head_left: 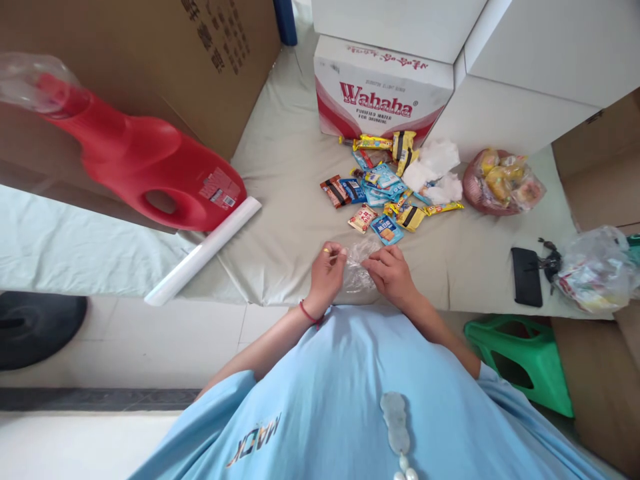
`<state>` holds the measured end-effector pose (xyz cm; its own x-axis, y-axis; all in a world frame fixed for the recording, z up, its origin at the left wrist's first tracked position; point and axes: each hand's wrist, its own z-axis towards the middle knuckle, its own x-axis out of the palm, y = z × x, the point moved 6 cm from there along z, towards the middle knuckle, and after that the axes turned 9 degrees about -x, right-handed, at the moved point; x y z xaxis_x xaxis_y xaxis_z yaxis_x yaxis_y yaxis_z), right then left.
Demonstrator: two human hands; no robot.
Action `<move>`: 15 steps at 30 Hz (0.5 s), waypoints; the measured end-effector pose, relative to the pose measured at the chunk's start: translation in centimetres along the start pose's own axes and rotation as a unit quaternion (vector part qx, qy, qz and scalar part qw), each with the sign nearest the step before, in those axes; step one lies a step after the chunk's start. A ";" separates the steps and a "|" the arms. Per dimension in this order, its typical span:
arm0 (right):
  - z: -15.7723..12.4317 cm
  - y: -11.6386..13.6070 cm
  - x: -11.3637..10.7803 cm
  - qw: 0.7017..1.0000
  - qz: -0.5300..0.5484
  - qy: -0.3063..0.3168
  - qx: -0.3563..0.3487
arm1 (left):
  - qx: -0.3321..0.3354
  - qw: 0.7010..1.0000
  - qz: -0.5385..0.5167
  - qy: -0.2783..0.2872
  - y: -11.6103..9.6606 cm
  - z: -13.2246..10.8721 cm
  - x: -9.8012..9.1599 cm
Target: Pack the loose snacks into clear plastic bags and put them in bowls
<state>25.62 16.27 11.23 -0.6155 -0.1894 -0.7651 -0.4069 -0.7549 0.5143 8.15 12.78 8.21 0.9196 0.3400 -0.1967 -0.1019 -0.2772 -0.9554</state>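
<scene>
The left hand point(327, 272) and right hand point(393, 273) both pinched crumpled clear plastic point(358, 267), perhaps a bag, near the snack packets point(384, 183).

a pale cloth-covered table point(285, 220) carries snack packets point(383, 183), a wahaha box point(380, 100), a black phone point(527, 279).

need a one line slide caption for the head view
Left hand and right hand hold crumpled clear plastic near the edge of a cloth-covered table, small snack packets scattered beyond.
</scene>
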 end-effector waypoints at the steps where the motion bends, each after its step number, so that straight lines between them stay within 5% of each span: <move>1: 0.0 -0.1 -0.3 1.000 0.023 -0.010 0.010 | -0.034 0.998 -0.049 -0.009 0.5 0.4 -0.2; 6: -1.1 -1.8 -1.5 0.970 0.172 -0.100 0.137 | -0.142 0.958 -0.238 -0.071 2.9 1.6 -1.2; 10: -2.4 -3.9 -1.3 0.878 0.336 -0.209 0.269 | -0.135 0.956 -0.236 -0.108 3.2 2.1 -2.4; 15: -2.7 -5.5 -1.2 0.793 0.424 -0.283 0.334 | -0.148 0.963 -0.210 -0.085 3.3 2.7 -4.1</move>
<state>30.45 18.95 8.27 -0.9862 0.0040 0.1656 0.1656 0.0297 0.9857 2.98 12.92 5.22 0.7775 0.6139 0.1364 0.4021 -0.3185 -0.8584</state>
